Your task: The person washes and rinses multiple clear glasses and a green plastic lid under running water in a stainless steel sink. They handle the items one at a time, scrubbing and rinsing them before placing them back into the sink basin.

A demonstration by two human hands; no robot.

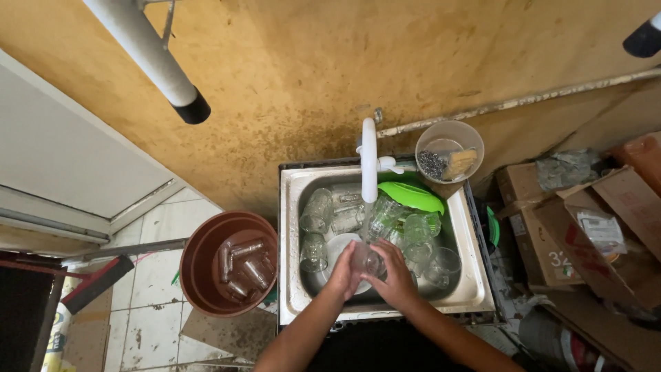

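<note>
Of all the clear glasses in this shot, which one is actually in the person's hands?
The glass at the front of the sink, under the white tap. The left hand and right hand cup it; the other glasses sit loose in the sink or the brown tub.

Clear glasses [330,217] fill the grey steel sink [295,275] at centre, under a white tap [369,162] and beside a bright green lid [411,195], with a reddish-brown bucket [206,258] lower left against the stained ochre wall [310,62].

Clear glossy glass [365,260], dull steel sink [292,207], matt brown plastic bucket [200,265], rough stained wall [310,76].
</note>
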